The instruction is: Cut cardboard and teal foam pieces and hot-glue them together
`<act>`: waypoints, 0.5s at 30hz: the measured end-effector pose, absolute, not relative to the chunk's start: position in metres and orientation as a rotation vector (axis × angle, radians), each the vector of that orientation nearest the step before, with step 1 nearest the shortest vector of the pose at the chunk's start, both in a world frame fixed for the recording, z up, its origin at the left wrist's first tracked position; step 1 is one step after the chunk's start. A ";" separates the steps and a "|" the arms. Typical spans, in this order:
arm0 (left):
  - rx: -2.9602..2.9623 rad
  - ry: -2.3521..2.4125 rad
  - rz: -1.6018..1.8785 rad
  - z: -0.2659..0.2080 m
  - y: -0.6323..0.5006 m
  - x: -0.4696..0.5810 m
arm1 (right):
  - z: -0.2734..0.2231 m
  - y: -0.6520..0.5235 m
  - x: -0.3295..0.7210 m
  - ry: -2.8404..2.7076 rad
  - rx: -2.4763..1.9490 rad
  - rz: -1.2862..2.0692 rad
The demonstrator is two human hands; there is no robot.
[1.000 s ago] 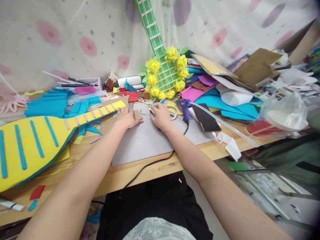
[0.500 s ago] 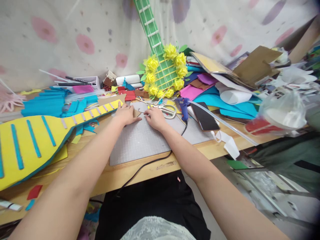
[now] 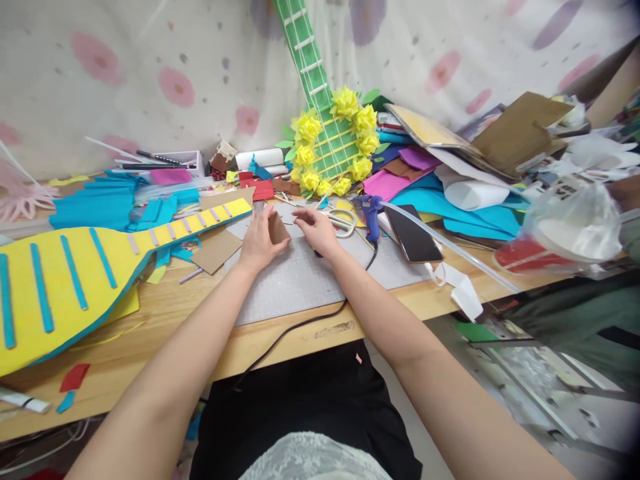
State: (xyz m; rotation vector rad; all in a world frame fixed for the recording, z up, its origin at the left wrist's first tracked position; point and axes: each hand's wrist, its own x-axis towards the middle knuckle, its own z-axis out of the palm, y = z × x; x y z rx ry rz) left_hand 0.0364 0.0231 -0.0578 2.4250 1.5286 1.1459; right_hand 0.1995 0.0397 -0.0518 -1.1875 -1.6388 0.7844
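My left hand (image 3: 261, 239) grips a small brown cardboard piece (image 3: 279, 229), tilted up off the grey cutting mat (image 3: 280, 293). Beside it, with a narrow gap between, my right hand (image 3: 319, 231) is curled with its fingers together. A small dark bit shows under the right palm, too hidden to name. Scissors (image 3: 345, 223) with pale handles lie just past the right hand. To the right of them is a blue glue gun (image 3: 371, 217). Another flat cardboard piece (image 3: 217, 251) rests left of my left hand.
A yellow paper guitar shape (image 3: 65, 287) with blue strips covers the left. Behind stands a green guitar (image 3: 333, 147) ringed with yellow flowers. A phone (image 3: 413, 233), paper stacks (image 3: 470, 213) and a bagged red-and-white tub (image 3: 540, 250) are right. A black cord (image 3: 295, 327) crosses the front edge.
My left hand has raised the small cardboard piece from the mat and turned it up. My right hand has curled more tightly. The flat cardboard at left has come into view. The view has shifted slightly.
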 end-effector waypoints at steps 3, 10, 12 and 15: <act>2.405 1.522 1.281 -0.058 0.014 0.042 | -0.050 0.035 0.197 -1.620 -1.095 0.886; 2.365 1.672 1.302 -0.057 0.007 0.042 | -0.054 0.028 0.192 -1.720 -1.085 0.918; 2.365 1.681 1.263 -0.057 0.006 0.042 | -0.058 0.029 0.188 -1.711 -1.090 0.943; 2.372 1.693 1.225 -0.057 0.006 0.043 | -0.062 0.032 0.185 -1.634 -1.118 0.971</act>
